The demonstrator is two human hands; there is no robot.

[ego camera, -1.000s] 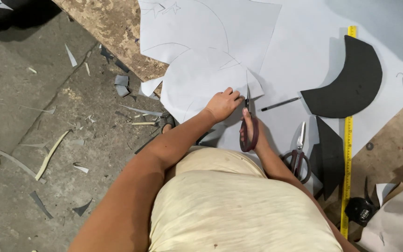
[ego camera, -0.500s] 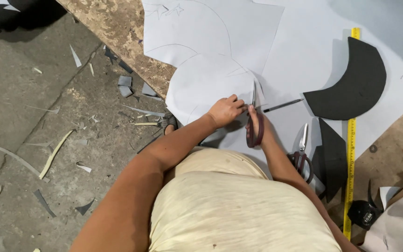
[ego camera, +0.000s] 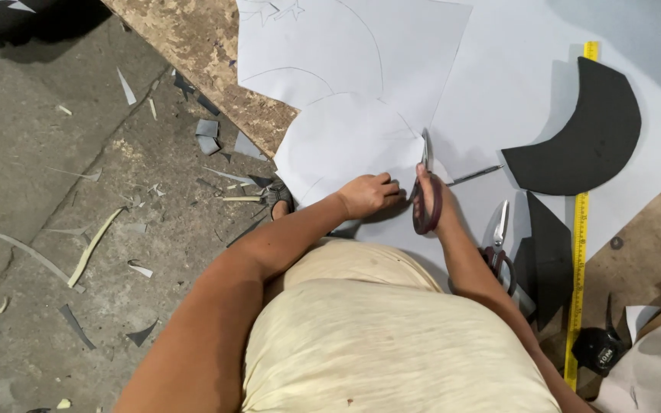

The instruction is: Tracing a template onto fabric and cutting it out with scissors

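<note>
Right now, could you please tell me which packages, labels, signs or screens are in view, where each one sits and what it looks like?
Label on the tape measure case: lower right, at the workbench edge; a small pale patch on a black, rounded case.
Yellow tape blade: runs up the right side beside the black foam pieces; long, narrow, with printed markings.
No packages, signs or screens show.

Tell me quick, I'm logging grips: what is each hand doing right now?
Left hand: closed, pinching the grey sheet beside the cut.
Right hand: closed on the dark-handled scissors, blades in the sheet.
</note>
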